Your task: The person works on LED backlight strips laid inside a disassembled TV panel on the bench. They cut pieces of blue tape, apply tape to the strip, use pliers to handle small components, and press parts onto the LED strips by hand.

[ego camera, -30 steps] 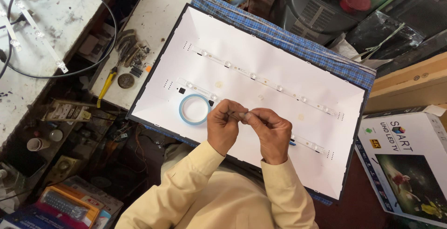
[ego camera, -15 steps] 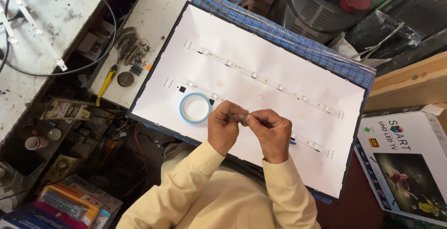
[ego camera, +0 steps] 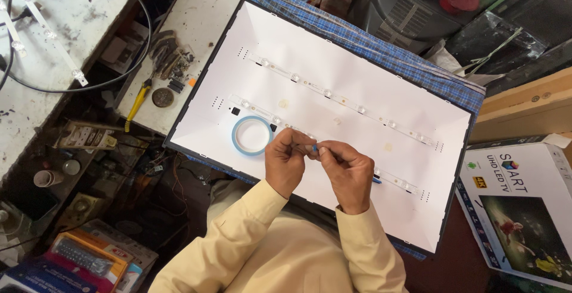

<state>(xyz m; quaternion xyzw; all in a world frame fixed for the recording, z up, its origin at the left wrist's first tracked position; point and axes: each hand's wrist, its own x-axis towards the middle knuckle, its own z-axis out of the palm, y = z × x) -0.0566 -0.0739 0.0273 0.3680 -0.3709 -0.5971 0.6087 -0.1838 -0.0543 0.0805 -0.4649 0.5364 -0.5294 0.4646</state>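
My left hand (ego camera: 285, 163) & right hand (ego camera: 347, 171) meet over the white panel (ego camera: 357, 72), fingers of both pinched on a small blue-tipped piece (ego camera: 313, 148). Tape roll (ego camera: 252, 135) lies just left, on the panel by the LED strip (ego camera: 333, 95).

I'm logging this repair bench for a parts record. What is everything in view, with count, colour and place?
Open panel tray: one, white inside, centre, resting on a blue checked cloth.
Light strips in the tray: two rows, white, running lengthwise.
Tape roll: one, blue and white, lying flat near the tray's front edge.
Small blue piece: one, pinched between both hands.
Pliers: one, yellow handles, on the bench to the left.
Loose light strip: one, white, far left bench.
Cable: one, black, looped on the left benches.
Printed carton: one, white, right.
Left hand: one, above the tray's front edge.
Right hand: one, beside it.
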